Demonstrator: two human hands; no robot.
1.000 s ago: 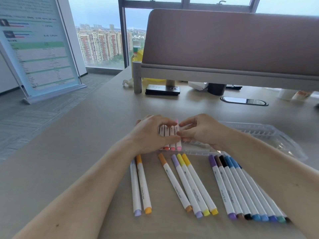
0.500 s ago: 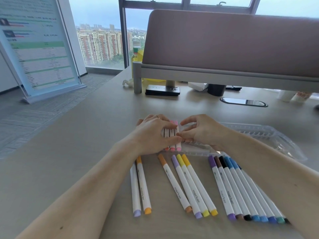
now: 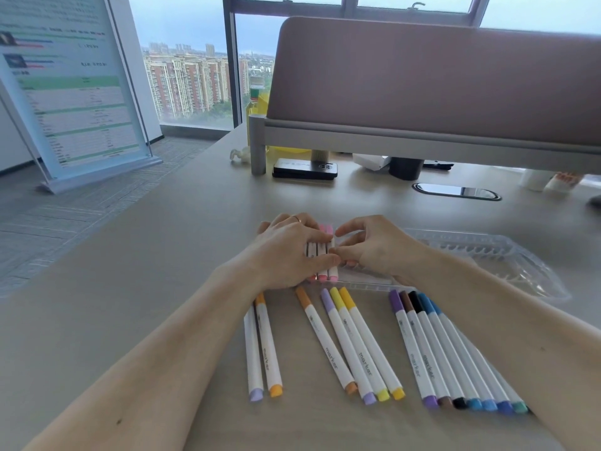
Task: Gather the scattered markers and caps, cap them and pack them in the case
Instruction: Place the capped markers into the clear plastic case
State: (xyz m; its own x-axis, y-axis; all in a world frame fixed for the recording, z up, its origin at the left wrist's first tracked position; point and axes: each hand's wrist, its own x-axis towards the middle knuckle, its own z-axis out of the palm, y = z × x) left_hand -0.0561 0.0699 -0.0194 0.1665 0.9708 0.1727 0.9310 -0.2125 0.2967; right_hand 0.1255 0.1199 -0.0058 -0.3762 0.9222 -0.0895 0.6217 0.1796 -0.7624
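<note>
Since a second ago, the person's left hand (image 3: 286, 252) has been sliding a little farther over the pink markers, so a ring is now showing.

Nearest the viewer, white-barrelled markers with coloured caps are lying loose on the pale wooden table (image 3: 130, 288): a lilac and orange pair (image 3: 261, 346), a group of four in orange, lilac and yellow (image 3: 351, 343), and a row of seven from purple to teal (image 3: 448, 349).

Beyond them, the left hand's fingers, pressed together, are lying across three pink-capped markers (image 3: 322, 276) sitting in the clear plastic case (image 3: 487, 255). The right hand (image 3: 374, 249) is pinching the rightmost pink marker between thumb and forefinger.

Farther back, a black phone (image 3: 305, 169) is lying beneath a brown desk divider (image 3: 422, 83).
</note>
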